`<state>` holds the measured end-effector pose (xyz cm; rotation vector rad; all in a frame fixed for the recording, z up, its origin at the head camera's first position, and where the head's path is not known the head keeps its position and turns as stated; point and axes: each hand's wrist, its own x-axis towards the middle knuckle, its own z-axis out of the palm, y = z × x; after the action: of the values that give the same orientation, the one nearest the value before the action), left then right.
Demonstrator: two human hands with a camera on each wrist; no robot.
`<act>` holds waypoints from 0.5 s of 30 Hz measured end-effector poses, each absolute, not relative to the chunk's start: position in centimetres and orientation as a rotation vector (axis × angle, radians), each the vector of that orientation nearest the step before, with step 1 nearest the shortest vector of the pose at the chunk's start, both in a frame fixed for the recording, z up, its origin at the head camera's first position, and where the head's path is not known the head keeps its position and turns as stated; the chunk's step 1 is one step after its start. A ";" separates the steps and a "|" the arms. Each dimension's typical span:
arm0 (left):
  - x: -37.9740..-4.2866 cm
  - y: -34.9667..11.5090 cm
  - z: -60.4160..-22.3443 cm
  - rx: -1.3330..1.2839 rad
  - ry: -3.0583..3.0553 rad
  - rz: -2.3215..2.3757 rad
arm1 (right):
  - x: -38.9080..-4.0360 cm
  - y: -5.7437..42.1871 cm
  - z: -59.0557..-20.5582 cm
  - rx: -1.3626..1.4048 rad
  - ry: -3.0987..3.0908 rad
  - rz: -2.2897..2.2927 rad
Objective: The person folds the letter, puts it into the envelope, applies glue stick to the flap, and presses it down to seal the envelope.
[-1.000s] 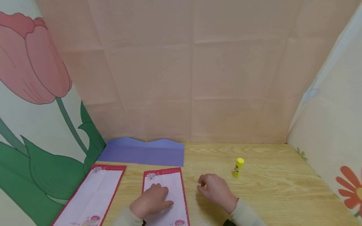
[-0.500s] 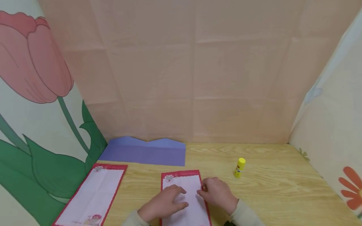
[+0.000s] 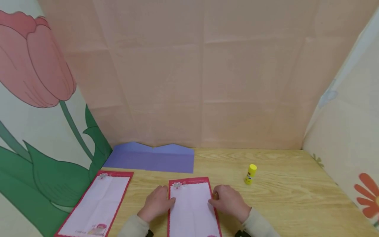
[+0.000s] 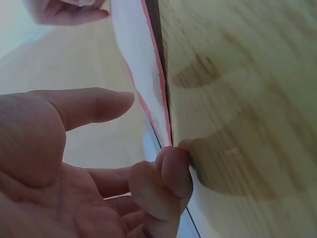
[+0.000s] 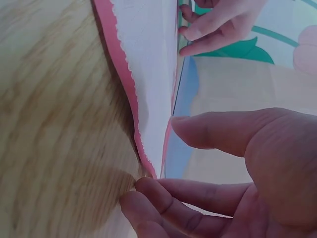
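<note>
A red-bordered sheet of letter paper [image 3: 190, 210], white inside with a flower in its upper left corner, lies between the two hands. My left hand [image 3: 157, 202] is at its left edge, the thumb reaching just over the border. In the left wrist view that thumb [image 4: 99, 106] stands apart from the fingers, and the fingertips [image 4: 176, 171] are down by the paper's edge. At the opposite edge is my right hand [image 3: 229, 200], fingers bent. The right wrist view shows a gap between its thumb [image 5: 208, 130] and fingertips [image 5: 148, 193], with the fingertips right at the sheet's corner.
A second red-bordered sheet [image 3: 97, 204] lies to the left. Behind, a purple-blue folded paper [image 3: 148, 161] with a wavy top edge lies near the back wall. A yellow glue stick [image 3: 250, 174] stands upright on the wooden table [image 3: 290, 194] at the right.
The middle sheet slid right along with my left hand, up to my right hand. Since then my left hand has drawn back left from the sheet's middle to its left edge.
</note>
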<state>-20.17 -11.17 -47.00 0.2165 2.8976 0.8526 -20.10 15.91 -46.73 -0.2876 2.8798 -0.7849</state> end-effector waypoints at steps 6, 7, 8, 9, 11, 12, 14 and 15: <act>-21.0 -11.4 -47.8 0.266 2.845 0.966 | -19.8 15.9 -47.1 -0.391 2.902 -0.750; -21.1 -11.4 -47.9 0.273 2.841 0.977 | -19.8 15.9 -47.2 -0.399 2.906 -0.748; -21.2 -11.4 -47.9 0.279 2.842 0.984 | -19.8 15.9 -47.2 -0.403 2.907 -0.745; -21.3 -11.4 -48.0 0.281 2.841 0.986 | -19.8 15.8 -47.2 -0.404 2.911 -0.743; -21.5 -11.5 -48.0 0.285 2.845 0.979 | -19.9 15.8 -47.2 -0.391 2.900 -0.755; -21.6 -11.5 -47.9 0.285 2.840 0.978 | -19.9 15.8 -47.1 -0.377 2.887 -0.767; -21.7 -11.4 -47.9 0.282 2.821 0.963 | -20.0 15.8 -47.0 -0.346 2.854 -0.801; -21.8 -11.4 -47.8 0.277 2.806 0.953 | -20.1 15.8 -47.0 -0.330 2.838 -0.821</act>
<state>-21.79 -11.38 -47.84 0.2766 2.8065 0.9527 -20.11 15.77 -46.98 -0.3302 2.8382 -0.8205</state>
